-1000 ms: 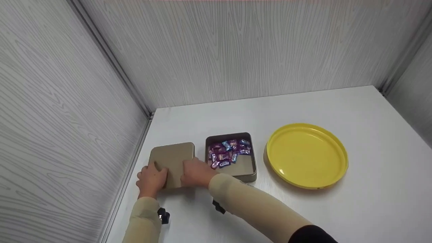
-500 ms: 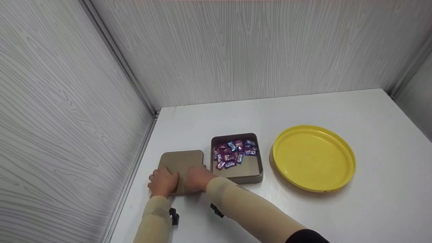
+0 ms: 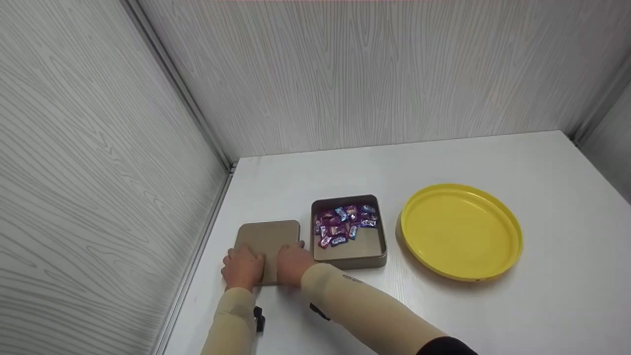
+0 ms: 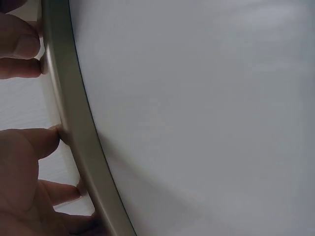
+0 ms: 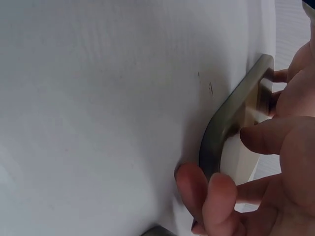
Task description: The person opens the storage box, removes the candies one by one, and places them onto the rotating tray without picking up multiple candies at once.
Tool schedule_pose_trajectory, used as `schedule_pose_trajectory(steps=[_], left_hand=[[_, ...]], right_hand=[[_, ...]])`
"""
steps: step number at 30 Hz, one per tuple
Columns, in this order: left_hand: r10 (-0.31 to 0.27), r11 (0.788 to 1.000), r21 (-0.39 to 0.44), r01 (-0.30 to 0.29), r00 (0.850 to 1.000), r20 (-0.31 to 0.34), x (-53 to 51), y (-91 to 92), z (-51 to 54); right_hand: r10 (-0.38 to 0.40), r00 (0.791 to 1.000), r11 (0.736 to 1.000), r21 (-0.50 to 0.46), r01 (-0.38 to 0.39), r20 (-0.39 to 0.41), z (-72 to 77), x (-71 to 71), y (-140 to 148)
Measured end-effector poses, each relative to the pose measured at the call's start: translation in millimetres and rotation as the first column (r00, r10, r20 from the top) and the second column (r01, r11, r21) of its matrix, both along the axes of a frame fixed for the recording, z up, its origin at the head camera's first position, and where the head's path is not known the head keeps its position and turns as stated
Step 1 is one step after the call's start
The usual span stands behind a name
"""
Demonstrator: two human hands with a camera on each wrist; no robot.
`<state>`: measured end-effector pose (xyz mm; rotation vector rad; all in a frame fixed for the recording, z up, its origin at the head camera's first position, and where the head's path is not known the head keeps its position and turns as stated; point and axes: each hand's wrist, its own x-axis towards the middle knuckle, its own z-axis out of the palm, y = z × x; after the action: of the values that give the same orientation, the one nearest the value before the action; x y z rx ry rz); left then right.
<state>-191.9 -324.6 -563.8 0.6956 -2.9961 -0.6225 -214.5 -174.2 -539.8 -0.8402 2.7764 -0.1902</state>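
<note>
A square gold-brown tin lid (image 3: 268,234) lies top side up on the table at the left. My left hand (image 3: 243,268) grips its left side, thumb over the top. On the right side, my right hand (image 3: 293,264) holds the lid by its edge with curled fingers. The left wrist view shows the lid's rim (image 4: 91,147) close to the white surface, with fingertips touching it. In the right wrist view, fingers (image 5: 192,191) wrap the near corner. Right of the lid, an open tin (image 3: 352,263) contains several wrapped candies (image 3: 337,229) in purple and blue.
A round yellow tray (image 3: 458,236) stands right of the tin on the white table (image 3: 419,162). Grey wood-grain walls (image 3: 355,74) rise behind and at both sides. The right forearm (image 3: 365,301) crosses in front of the tin.
The lid has come slightly lower and nearer to me relative to the tin, with both hands on it. The whole head view has shifted a little. Tin, candies and tray stay in place.
</note>
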Motion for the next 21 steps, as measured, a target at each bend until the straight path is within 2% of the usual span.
schedule_pose_trajectory(steps=[5,9,12,15,17,21], left_hand=[[-0.027,0.999,-0.041,0.026,0.999,-0.024,-1.0,2.0,1.8],[-0.072,0.996,-0.044,0.072,0.997,-0.016,-5.3,7.6,4.2],[-0.102,0.994,-0.036,0.101,0.994,-0.031,-9.1,14.4,8.3],[-0.146,0.989,-0.052,0.142,0.986,-0.086,-13.2,22.6,14.2],[-0.188,0.982,-0.061,0.181,0.974,-0.131,-17.5,29.9,18.9],[-0.239,0.971,-0.022,0.239,0.952,-0.189,-21.1,44.7,31.2]], right_hand=[[-0.001,0.999,0.999,-0.039,0.003,0.044,12.2,-4.1,2],[0.025,0.998,0.998,-0.067,-0.021,0.06,30.0,-14.2,12],[0.076,0.997,0.99,-0.124,-0.073,0.019,43.3,-26.0,28],[0.108,0.993,0.976,-0.186,-0.116,-0.053,52.6,-38.3,50],[0.099,0.99,0.972,-0.204,-0.118,-0.101,57.2,-46.3,68],[0.015,0.989,0.963,-0.264,-0.054,-0.149,58.3,-57.5,104]])
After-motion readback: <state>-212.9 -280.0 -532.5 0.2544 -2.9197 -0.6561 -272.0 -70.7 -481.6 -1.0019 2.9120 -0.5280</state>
